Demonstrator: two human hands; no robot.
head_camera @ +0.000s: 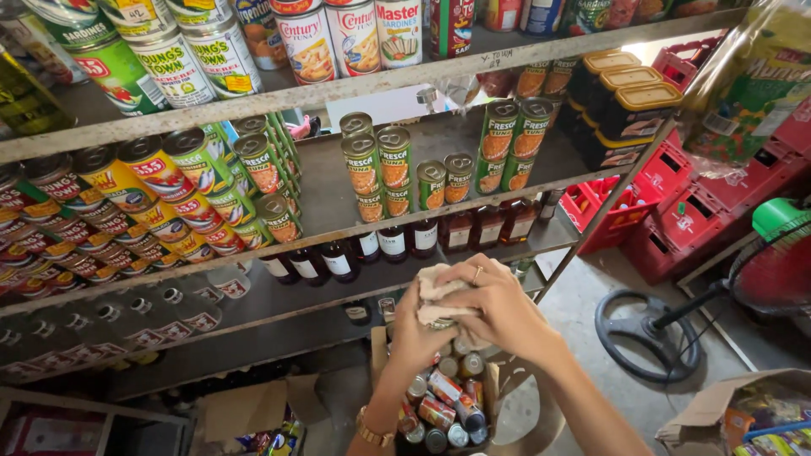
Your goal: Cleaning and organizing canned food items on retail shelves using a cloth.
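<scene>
My left hand (416, 328) and my right hand (497, 302) are held together in front of the shelves, both closed around a beige cloth (435, 287) that wraps a small can (441, 323). Only a sliver of that can shows under the cloth. Directly below my hands stands an open cardboard box (498, 390) filled with several loose cans (443, 405). A gold watch (372, 432) is on my left wrist and a ring on my right hand.
Grey metal shelves (338, 89) hold rows of tins, with dark bottles (389, 243) one level lower. Red crates (676, 219) stack at the right. A fan's round base (646, 333) sits on the floor, and open cartons (735, 418) lie nearby.
</scene>
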